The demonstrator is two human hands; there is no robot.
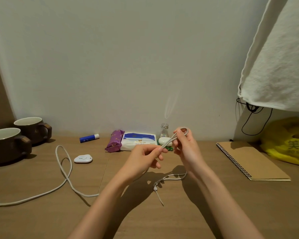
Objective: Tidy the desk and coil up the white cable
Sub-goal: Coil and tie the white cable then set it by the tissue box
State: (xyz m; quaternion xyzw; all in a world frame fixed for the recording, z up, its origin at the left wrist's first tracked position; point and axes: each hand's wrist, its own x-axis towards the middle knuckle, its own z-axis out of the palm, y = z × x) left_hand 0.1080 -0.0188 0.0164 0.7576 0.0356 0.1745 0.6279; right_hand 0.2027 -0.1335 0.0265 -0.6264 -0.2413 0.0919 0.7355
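Head cam: both hands are up over the desk (145,221), left hand (145,156) and right hand (186,149) pinching a doubled loop of the white cable (64,171) between them. Rest of it trails off left of the left hand.

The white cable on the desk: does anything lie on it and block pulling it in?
Nothing visible. The loose white cable lies bare on the desk; the white tag sits beside it, apart. Both the left hand and right hand hold its folded end.

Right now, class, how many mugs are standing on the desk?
2, both at the desk's far left: one brown mug nearest the edge, the other mug just behind it, by the wall.
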